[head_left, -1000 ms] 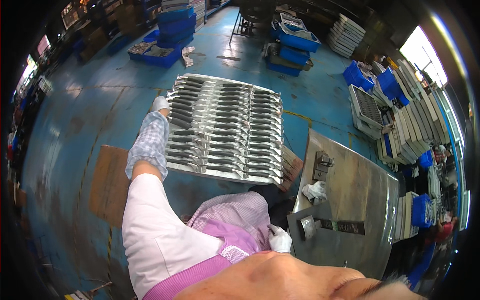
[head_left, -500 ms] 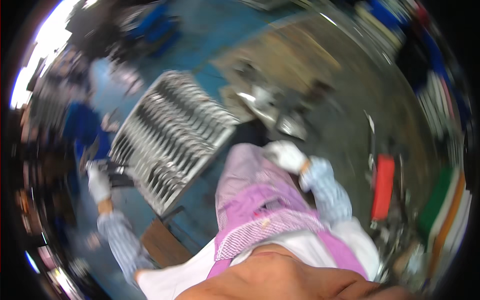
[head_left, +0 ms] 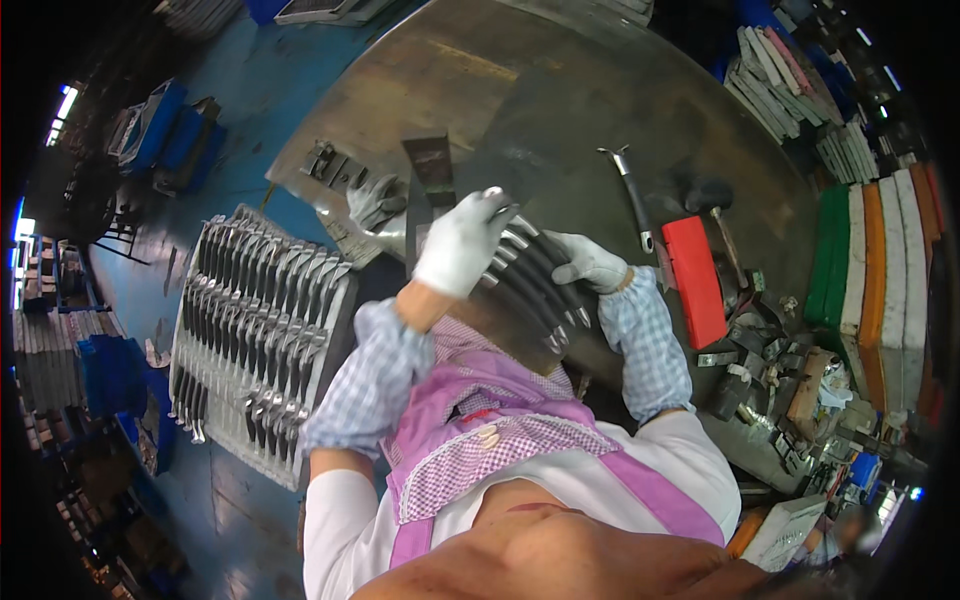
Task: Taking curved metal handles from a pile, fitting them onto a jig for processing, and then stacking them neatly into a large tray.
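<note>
Both my hands wear white gloves and meet over the near edge of the dark workbench (head_left: pixel 560 110). My left hand (head_left: pixel 462 245) is closed on the upper ends of a fanned bunch of black-handled metal tools (head_left: pixel 535 285), whose shiny tips point down toward my lap. From the other side, my right hand (head_left: pixel 595 264) grips the bunch along its outer handle; some fingers are hidden behind it. A similar single tool (head_left: pixel 630 195) with a forked metal head lies on the bench beyond. At my left, a pale rack (head_left: pixel 340 320) holds rows of the same black-handled tools.
On the bench are a red box (head_left: pixel 693 280), a hammer (head_left: pixel 728 240), a grey glove (head_left: pixel 376 202) and an upright dark metal block (head_left: pixel 430 165). Metal parts (head_left: pixel 765 375) clutter the right side. Coloured boards (head_left: pixel 870 260) stand at far right. Blue floor shows at left.
My left hand has come from beyond the rack to the bench and now holds the bunch of tools. My right hand has lifted from my lap to it. The view has turned left.
</note>
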